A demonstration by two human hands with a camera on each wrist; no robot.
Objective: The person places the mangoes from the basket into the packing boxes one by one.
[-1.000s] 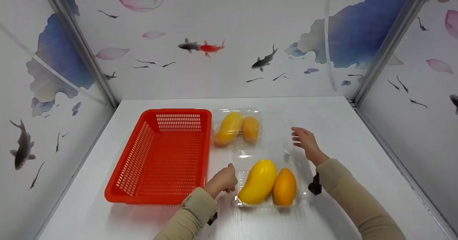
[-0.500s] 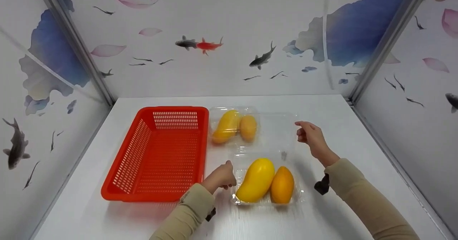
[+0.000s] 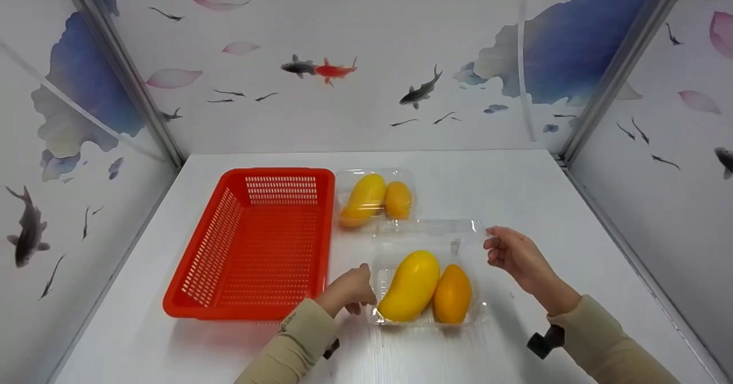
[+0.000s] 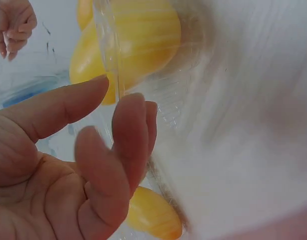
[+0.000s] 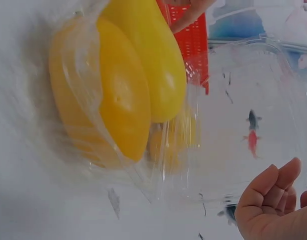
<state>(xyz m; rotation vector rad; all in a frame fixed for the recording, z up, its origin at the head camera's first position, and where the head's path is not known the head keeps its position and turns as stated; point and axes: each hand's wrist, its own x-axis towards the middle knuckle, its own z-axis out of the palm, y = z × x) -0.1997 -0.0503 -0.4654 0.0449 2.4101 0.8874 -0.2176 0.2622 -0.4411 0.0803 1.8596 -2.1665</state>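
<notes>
A clear plastic clamshell box (image 3: 478, 315) holds a large yellow mango (image 3: 411, 286) and a smaller orange one (image 3: 452, 294). Its lid (image 3: 426, 232) is raised, tilted up at the back. My left hand (image 3: 348, 289) is at the box's left side; in the left wrist view its thumb (image 4: 68, 105) and forefinger pinch the clear rim. At the lid's right edge, my right hand (image 3: 520, 258) pinches the plastic between thumb and fingertips (image 5: 288, 172). The exact contact there is hard to see through the clear material.
A red slotted basket (image 3: 275, 258) stands to the left, with nothing in it. Behind the open box sits a closed clear box (image 3: 375, 172) with two more mangoes. Printed walls (image 3: 355, 115) enclose the white table (image 3: 487, 183) at the back and sides.
The lid has swung up and toward me from lying back near the rear box. My right hand has come nearer along with it. My left hand stays almost still at the box's side.
</notes>
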